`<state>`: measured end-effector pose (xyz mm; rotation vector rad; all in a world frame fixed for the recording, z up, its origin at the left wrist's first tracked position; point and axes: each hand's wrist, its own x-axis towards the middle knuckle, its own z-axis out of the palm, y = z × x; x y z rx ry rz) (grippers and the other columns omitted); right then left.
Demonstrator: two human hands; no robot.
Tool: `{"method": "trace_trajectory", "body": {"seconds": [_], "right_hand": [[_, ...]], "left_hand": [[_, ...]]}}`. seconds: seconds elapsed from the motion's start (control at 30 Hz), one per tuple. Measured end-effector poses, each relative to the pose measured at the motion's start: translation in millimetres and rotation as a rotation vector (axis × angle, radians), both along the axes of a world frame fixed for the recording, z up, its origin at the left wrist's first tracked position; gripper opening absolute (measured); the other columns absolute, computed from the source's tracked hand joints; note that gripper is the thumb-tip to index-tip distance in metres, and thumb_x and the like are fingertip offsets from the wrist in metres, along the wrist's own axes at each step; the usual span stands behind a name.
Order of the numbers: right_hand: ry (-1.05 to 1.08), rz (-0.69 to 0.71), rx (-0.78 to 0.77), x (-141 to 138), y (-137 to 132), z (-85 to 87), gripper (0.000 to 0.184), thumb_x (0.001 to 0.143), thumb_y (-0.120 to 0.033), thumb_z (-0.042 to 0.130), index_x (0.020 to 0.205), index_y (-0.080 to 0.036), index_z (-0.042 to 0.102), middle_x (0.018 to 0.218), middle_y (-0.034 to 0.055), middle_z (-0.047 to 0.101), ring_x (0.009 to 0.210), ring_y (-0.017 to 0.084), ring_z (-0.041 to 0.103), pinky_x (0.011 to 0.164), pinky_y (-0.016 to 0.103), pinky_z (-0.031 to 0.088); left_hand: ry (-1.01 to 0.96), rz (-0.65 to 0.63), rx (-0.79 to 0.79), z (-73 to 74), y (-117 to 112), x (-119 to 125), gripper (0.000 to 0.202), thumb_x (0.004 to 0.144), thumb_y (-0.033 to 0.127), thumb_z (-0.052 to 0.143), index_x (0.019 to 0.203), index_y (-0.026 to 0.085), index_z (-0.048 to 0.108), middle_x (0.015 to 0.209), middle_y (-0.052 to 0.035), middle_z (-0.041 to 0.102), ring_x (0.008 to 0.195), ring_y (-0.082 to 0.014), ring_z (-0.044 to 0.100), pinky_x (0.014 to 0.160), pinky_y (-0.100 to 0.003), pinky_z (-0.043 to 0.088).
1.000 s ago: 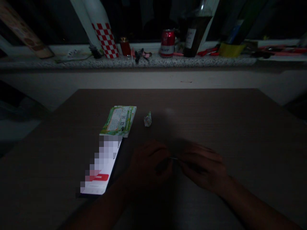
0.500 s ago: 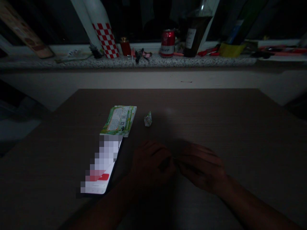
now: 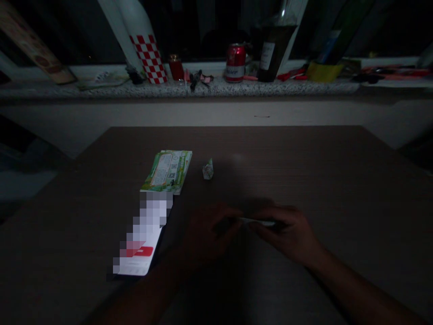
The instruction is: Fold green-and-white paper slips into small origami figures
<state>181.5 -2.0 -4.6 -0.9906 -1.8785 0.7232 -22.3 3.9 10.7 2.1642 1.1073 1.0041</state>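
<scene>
Between my two hands is a thin pale piece of paper [image 3: 262, 221], seen nearly edge-on and looking folded. My left hand [image 3: 209, 232] pinches its left end between thumb and fingers. Thumb and fingers of my right hand [image 3: 291, 232] close on it from the right, hiding part of it. Dim light blurs the fingers. Beyond my left hand, a small folded paper piece [image 3: 208, 170] stands on the table. To its left lies a green-and-white printed booklet or stack of sheets [image 3: 165, 171].
A lit phone [image 3: 138, 259] lies left of my left forearm, its far end by the booklet. Behind the wooden table [image 3: 321, 162], a speckled sill [image 3: 209, 90] bears a red can [image 3: 236, 63], a checkered bottle [image 3: 149, 56], a dark bottle [image 3: 272, 54] and other small things.
My right hand has turned and its fingers have shifted, so the pale paper now shows between the hands. My left fingers have changed their pinch. The phone, booklet and small folded piece stay put.
</scene>
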Motion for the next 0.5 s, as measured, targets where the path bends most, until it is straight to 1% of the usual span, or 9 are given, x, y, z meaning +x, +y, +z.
{"method": "trace_trajectory", "body": {"seconds": [0.03,0.1,0.17,0.23,0.33,0.5], "right_hand": [[0.014,0.026,-0.08,-0.7,-0.4,0.5,0.004,0.08,-0.017,0.068,0.08,-0.016,0.071,0.066,0.0012,0.07,0.056,0.012,0.064,0.05,0.021,0.05],[0.066,0.079,-0.242,-1.9,-1.3,1.5,0.01,0.081,-0.021,0.068,0.073,-0.015,0.071,0.061,0.0003,0.068,0.052,0.011,0.061,0.047,0.019,0.048],[0.158,0.109,-0.379,-3.1,-2.0,1.5,0.015,0.081,-0.024,0.068,0.071,-0.014,0.071,0.061,0.0014,0.069,0.053,0.011,0.062,0.049,0.02,0.05],[0.259,0.109,-0.481,-4.4,-2.4,0.2,0.016,0.08,-0.027,0.07,0.071,-0.013,0.071,0.062,0.0023,0.07,0.054,0.012,0.063,0.05,0.021,0.051],[0.362,0.105,-0.577,-6.5,-2.6,-2.7,0.015,0.077,-0.027,0.072,0.072,-0.013,0.071,0.062,0.0016,0.069,0.053,0.011,0.062,0.049,0.02,0.05],[0.459,0.115,-0.617,-8.5,-2.9,-6.5,0.01,0.075,-0.024,0.074,0.075,-0.014,0.072,0.062,0.0002,0.068,0.052,0.009,0.059,0.049,0.019,0.048]], "left_hand": [[-0.031,0.009,-0.042,-1.0,-1.0,1.2,0.011,0.077,0.014,0.066,0.087,0.019,0.067,0.08,-0.0011,0.072,0.072,-0.0149,0.067,0.069,-0.028,0.055],[-0.123,0.034,-0.154,-3.2,-2.2,3.2,0.015,0.074,0.014,0.069,0.087,0.02,0.067,0.079,-0.0005,0.073,0.072,-0.015,0.068,0.068,-0.027,0.056],[-0.249,0.063,-0.282,-5.3,-2.0,4.5,0.017,0.071,0.013,0.072,0.086,0.02,0.067,0.079,-0.0005,0.072,0.072,-0.015,0.069,0.066,-0.026,0.056],[-0.37,0.079,-0.411,-6.8,-0.4,5.3,0.017,0.069,0.013,0.073,0.083,0.019,0.066,0.077,-0.0006,0.072,0.071,-0.0147,0.068,0.063,-0.024,0.056],[-0.484,0.085,-0.533,-7.4,2.6,6.1,0.017,0.066,0.012,0.075,0.079,0.017,0.065,0.072,0.0003,0.07,0.066,-0.0131,0.067,0.059,-0.022,0.054],[-0.506,0.054,-0.602,-6.4,4.4,6.4,0.016,0.064,0.011,0.075,0.073,0.017,0.063,0.069,0.0015,0.067,0.064,-0.0116,0.064,0.058,-0.021,0.051]]}}
